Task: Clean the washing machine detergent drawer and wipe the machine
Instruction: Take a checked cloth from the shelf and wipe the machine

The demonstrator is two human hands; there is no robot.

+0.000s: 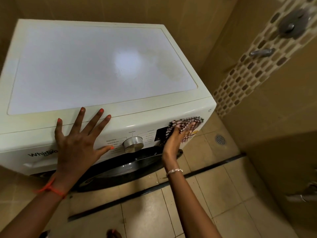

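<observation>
My left hand (pixel 77 140) lies flat and spread, fingers apart and grasping nothing, on the front top edge of the white Whirlpool washing machine (pixel 103 66), which fills the upper left of the frame. My right hand (pixel 175 141), right of centre, presses a checked cloth (pixel 186 125) against the control panel with straight fingers, just beside the silver dial (pixel 133 144). The detergent drawer (pixel 32 164) sits closed at the left edge, below the logo. The dark round door (pixel 123 167) curves beneath the panel.

Warm, dim indoor light; a bright round glare sits on the glossy white washing machine top (pixel 103 66). Frame edges bend strongly, and the right side blurs.
</observation>
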